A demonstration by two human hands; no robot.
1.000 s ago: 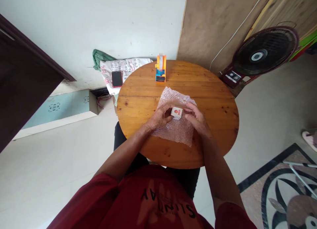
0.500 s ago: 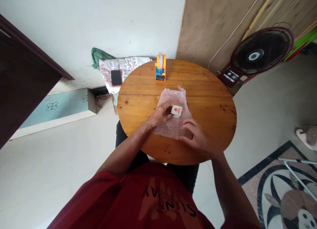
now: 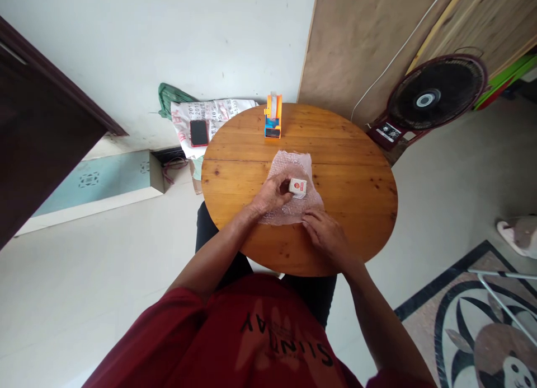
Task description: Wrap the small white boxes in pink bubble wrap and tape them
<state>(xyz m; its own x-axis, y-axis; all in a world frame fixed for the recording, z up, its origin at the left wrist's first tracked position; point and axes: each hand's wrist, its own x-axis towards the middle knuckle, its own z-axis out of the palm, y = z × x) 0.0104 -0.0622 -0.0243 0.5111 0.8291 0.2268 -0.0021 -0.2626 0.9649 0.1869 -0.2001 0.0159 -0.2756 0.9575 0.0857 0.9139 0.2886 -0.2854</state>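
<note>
A small white box point(image 3: 297, 187) with red print stands over a sheet of pinkish bubble wrap point(image 3: 289, 211). My left hand point(image 3: 272, 195) grips the box from its left side, thumb nearest me and fingers behind. At the sheet's near right corner, my right hand point(image 3: 326, 231) has its fingers closed on the edge of the wrap, palm down. The sheet lies spread out on the round wooden table point(image 3: 356, 192), and its near left part runs under my left hand.
An orange and blue tape dispenser point(image 3: 273, 116) stands at the table's far edge. Beyond the table on the left, a dark phone point(image 3: 198, 133) lies on a printed white sack point(image 3: 222, 109). A fan point(image 3: 425, 100) stands past the table's right side.
My right hand has come down onto the wrap's near edge and its fingers have closed there. The sheet's raised far corner now lies flatter. My left hand stays on the box.
</note>
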